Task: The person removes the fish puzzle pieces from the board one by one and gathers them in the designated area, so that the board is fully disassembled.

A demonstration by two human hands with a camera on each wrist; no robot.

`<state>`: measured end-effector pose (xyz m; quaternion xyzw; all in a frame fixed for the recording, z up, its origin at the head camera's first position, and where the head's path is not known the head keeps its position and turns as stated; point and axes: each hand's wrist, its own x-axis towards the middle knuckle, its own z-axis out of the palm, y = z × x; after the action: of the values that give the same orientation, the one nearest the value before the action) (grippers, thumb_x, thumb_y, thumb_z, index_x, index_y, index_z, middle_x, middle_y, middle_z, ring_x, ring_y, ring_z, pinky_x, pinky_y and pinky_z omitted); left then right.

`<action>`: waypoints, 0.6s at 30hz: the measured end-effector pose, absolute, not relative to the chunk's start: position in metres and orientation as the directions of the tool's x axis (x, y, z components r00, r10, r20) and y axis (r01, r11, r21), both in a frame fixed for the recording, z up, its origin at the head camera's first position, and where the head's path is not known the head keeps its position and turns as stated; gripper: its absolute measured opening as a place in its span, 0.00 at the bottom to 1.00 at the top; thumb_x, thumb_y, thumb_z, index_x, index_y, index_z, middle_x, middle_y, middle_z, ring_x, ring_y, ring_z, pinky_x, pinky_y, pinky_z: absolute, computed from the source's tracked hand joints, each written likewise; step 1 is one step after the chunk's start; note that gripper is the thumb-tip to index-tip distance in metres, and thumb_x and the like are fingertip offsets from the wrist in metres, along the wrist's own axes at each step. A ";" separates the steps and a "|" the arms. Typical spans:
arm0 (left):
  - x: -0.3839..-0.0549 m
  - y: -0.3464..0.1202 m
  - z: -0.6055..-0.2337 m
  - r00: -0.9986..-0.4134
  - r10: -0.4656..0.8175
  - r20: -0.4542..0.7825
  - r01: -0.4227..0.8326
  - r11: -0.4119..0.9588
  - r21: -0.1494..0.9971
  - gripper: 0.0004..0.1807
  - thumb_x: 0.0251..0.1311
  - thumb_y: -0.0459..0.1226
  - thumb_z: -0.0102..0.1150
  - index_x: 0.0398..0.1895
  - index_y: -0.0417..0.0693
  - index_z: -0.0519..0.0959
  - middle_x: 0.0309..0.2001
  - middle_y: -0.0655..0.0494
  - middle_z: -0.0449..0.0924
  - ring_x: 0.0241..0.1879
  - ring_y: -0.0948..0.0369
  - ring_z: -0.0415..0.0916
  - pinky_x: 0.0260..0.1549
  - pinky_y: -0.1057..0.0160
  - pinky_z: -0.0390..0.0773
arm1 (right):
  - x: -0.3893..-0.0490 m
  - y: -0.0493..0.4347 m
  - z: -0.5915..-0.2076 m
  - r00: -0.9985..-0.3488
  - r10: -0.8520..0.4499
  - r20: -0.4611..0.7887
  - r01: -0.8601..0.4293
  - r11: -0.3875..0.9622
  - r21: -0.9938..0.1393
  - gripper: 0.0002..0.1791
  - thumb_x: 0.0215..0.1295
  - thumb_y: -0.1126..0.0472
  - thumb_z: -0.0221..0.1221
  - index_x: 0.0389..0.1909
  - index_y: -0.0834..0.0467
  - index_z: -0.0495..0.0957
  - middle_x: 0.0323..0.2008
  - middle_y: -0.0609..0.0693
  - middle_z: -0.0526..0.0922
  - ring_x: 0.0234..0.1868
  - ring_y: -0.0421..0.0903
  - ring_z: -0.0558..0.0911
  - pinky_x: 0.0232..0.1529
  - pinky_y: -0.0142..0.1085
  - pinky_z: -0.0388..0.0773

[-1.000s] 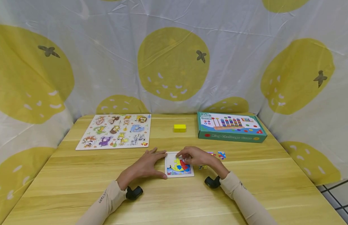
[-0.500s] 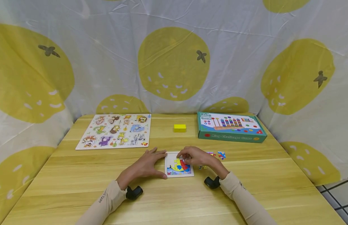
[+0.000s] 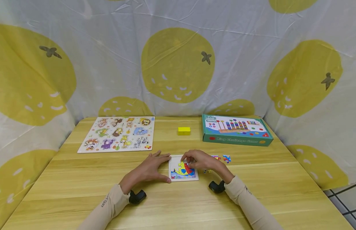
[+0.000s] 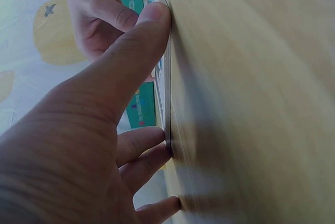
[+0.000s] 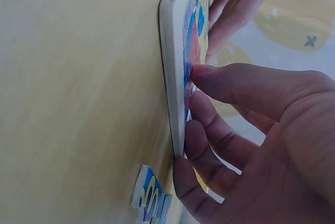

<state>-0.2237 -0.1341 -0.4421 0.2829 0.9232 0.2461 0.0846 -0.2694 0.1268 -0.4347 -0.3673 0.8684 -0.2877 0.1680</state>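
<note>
A small white-framed jigsaw board (image 3: 184, 180) lies near the table's middle, its lower part filled with a yellow, red and blue picture. My left hand (image 3: 145, 168) spans its left side, thumb at the near corner and fingers along the far one. In the left wrist view the thumb (image 4: 149, 25) rests on the board's edge. Over the right part of the board, my right hand (image 3: 198, 159) has thumb and curled fingers on a red puzzle piece (image 5: 189, 98). Much of that piece is hidden by the fingers. Loose puzzle pieces (image 3: 227, 158) lie right of the board, some behind the right hand.
An animal peg puzzle (image 3: 117, 134) lies at the back left. A yellow block (image 3: 184, 131) stands behind the board, and a green Ring Challenge Game box (image 3: 238, 140) sits at the back right. A fruit-print curtain (image 3: 178, 67) encloses the wooden table (image 3: 178, 210).
</note>
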 end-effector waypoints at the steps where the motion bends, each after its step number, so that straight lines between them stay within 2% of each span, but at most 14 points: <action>1: -0.224 -0.134 -0.442 -0.825 0.564 -0.018 0.481 0.719 0.502 0.49 0.43 0.62 0.69 0.68 0.47 0.68 0.70 0.51 0.63 0.72 0.39 0.45 0.65 0.32 0.45 | -0.269 0.127 -0.434 -0.672 -0.736 -0.077 -0.543 0.561 -0.625 0.13 0.64 0.69 0.59 0.48 0.56 0.80 0.35 0.46 0.77 0.36 0.42 0.73 0.41 0.33 0.74; 11: -0.225 -0.135 -0.443 -0.823 0.567 -0.018 0.484 0.719 0.499 0.50 0.44 0.62 0.68 0.68 0.47 0.68 0.70 0.51 0.62 0.72 0.39 0.45 0.66 0.32 0.44 | -0.269 0.127 -0.435 -0.674 -0.734 -0.081 -0.533 0.560 -0.634 0.13 0.64 0.68 0.59 0.48 0.54 0.78 0.34 0.45 0.77 0.36 0.42 0.74 0.41 0.32 0.74; 18: -0.225 -0.135 -0.445 -0.822 0.570 -0.021 0.486 0.719 0.496 0.50 0.43 0.62 0.69 0.68 0.47 0.67 0.71 0.52 0.62 0.72 0.39 0.45 0.66 0.33 0.45 | -0.269 0.130 -0.433 -0.681 -0.728 -0.077 -0.498 0.538 -0.680 0.13 0.65 0.68 0.58 0.49 0.55 0.78 0.36 0.47 0.78 0.37 0.43 0.74 0.42 0.33 0.75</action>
<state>-0.2253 -0.1352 -0.4446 0.2860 0.9231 0.2421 0.0863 -0.2693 0.1295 -0.4327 -0.3571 0.8584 -0.3221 0.1786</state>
